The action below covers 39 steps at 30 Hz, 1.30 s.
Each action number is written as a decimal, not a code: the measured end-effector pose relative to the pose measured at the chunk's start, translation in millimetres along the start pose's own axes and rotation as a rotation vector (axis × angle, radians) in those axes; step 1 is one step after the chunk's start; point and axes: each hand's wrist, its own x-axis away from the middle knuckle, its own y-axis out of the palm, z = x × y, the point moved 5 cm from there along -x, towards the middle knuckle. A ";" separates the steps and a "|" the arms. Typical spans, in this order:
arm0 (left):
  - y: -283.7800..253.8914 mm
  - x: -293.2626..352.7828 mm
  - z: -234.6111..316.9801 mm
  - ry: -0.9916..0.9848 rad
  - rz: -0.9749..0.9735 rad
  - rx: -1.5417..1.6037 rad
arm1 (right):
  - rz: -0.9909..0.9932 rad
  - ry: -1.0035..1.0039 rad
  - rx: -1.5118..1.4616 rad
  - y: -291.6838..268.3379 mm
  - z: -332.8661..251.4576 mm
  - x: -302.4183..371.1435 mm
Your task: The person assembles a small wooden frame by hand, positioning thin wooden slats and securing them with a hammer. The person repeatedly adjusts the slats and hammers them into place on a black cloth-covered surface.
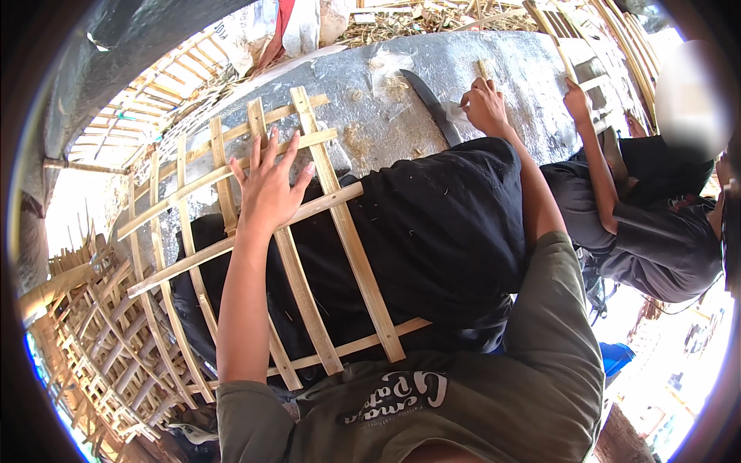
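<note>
Resting left hand (270, 189): fingers spread open on pale wooden slatted lattice (303, 288), centre-left.
Right hand (485, 106): upper centre, fingers curled, grip unclear.
Curved dark blade (433, 106): between hands.
Wrinkled grey sheet (532, 73): upper centre, shavings-strewn.

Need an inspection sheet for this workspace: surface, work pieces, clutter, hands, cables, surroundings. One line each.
Surface: grey sheet, wrinkled, with pale debris on it.
Work pieces: wooden frame of crossed slats, lying over the lap, its far side over the sheet.
Clutter: dark curved blade on the sheet, near the right hand; its handle can't be made out.
Hands: left hand spread open on the frame; right hand reaches out beside a white scrap, grip unclear.
Cables: nothing clearly seen.
Surroundings: co-worker seated at right; stacked lattice at left.
</note>
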 end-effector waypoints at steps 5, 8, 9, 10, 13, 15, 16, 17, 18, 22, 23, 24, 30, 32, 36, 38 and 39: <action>0.0 0.2 -0.4 -0.016 -0.028 -0.016 | -0.056 -0.061 0.068 -4.0 -8.0 -3.5; -0.8 0.7 0.2 -0.001 0.000 -0.001 | -0.080 -0.078 0.082 -6.5 -10.1 -4.8; -0.8 0.7 0.2 -0.001 -0.001 -0.002 | -0.079 -0.080 0.078 -7.6 -10.4 -5.0; -0.8 0.5 0.4 0.000 -0.001 -0.003 | -0.078 -0.081 0.074 -7.7 -9.1 -5.1; -0.6 0.0 1.4 -0.011 -0.014 0.000 | -0.052 -0.087 0.052 -6.7 -5.0 -4.3; -0.5 -0.4 1.4 -0.013 -0.013 0.005 | -0.031 -0.091 0.036 -3.7 -0.6 -4.8; -0.4 -0.1 1.2 -0.015 -0.013 0.007 | -0.022 -0.095 0.027 -3.5 -0.3 -5.1; -0.1 0.2 0.7 -0.014 -0.013 0.005 | -0.013 -0.099 0.018 -3.3 0.1 -4.8; 0.2 0.5 0.0 -0.014 -0.013 0.002 | -0.024 -0.105 0.001 -2.5 0.7 -4.0; -0.7 -0.1 1.0 -0.013 -0.015 0.009 | -0.049 -0.088 -0.053 -5.3 3.0 -2.0; -0.2 0.1 0.8 -0.008 -0.009 0.007 | -0.053 -0.076 -0.066 -5.1 3.4 -1.7; 0.9 0.0 -0.2 -0.004 -0.004 0.004 | -0.032 -0.074 -0.088 -6.1 3.3 -1.6; 7.1 -2.4 -3.3 -0.035 -0.054 -0.062 | 0.077 -0.187 -0.175 -7.3 11.8 -8.8; 9.3 -2.0 -4.1 -0.046 -0.060 -0.069 | 0.146 -0.243 -0.226 -13.5 15.3 -13.1; 8.6 -0.7 -4.4 -0.012 0.001 -0.033 | 0.202 -0.122 -0.352 -38.7 18.7 -1.8; 9.7 -1.6 -4.7 -0.018 -0.008 -0.030 | 0.173 -0.070 -0.452 -42.7 21.7 1.7; 10.0 -2.0 -5.1 -0.019 -0.011 -0.029 | 0.160 -0.042 -0.501 -45.2 23.8 4.4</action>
